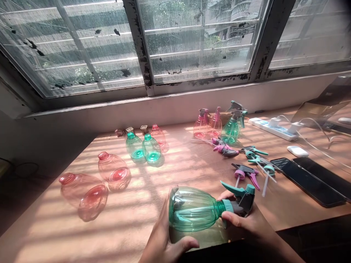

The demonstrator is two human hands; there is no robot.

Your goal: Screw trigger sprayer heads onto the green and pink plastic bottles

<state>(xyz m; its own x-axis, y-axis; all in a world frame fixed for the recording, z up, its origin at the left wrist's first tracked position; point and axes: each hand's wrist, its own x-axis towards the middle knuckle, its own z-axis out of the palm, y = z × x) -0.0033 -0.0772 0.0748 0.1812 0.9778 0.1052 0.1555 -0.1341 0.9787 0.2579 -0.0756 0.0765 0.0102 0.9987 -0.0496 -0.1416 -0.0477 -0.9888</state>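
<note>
A translucent green spray bottle (194, 210) lies sideways in the air over the table's near edge, its base to the left. My left hand (171, 237) cups the base end, with the thumb along the lower side. At the neck, my right hand (241, 219) grips the teal collar of the grey and teal trigger sprayer (244, 197). The sprayer sits on the bottle's mouth, and its pale tube shows inside. Just beyond my right hand lies a pink and grey trigger sprayer (245, 173) with its tube pointing toward me.
Red bottles (113, 171) and green bottles (150, 148) without sprayers stand on the wooden table (153, 179). Complete spray bottles (231, 128) stand near the wall. Loose sprayers (225, 148), phones (309, 182), a white case (297, 151) and a power strip (271, 128) occupy the right.
</note>
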